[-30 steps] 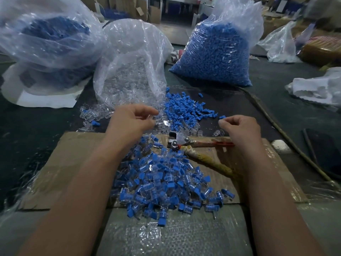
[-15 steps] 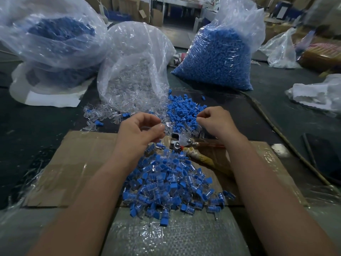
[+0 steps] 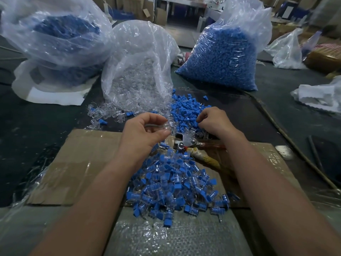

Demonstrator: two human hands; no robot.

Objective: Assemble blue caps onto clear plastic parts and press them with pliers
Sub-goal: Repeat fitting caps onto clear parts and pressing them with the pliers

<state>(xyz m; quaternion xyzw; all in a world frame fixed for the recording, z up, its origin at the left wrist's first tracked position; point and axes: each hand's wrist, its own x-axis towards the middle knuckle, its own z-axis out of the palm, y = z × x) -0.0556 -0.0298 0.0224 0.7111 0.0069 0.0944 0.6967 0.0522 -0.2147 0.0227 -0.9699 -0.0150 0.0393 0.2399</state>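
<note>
Our left hand [image 3: 145, 130] pinches a clear plastic part [image 3: 170, 126] at mid-frame. Our right hand [image 3: 215, 122] curls its fingers [image 3: 202, 117] into the loose blue caps [image 3: 184, 109]; we cannot tell if they grip one. The pliers [image 3: 186, 142] lie just below on cardboard [image 3: 83, 163], above a heap of capped parts [image 3: 175, 183].

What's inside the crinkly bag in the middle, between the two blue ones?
The middle bag holds clear plastic parts, heaped low and spilling out at its mouth. Shiny folds hide whatever lies deeper in the heap.
</note>
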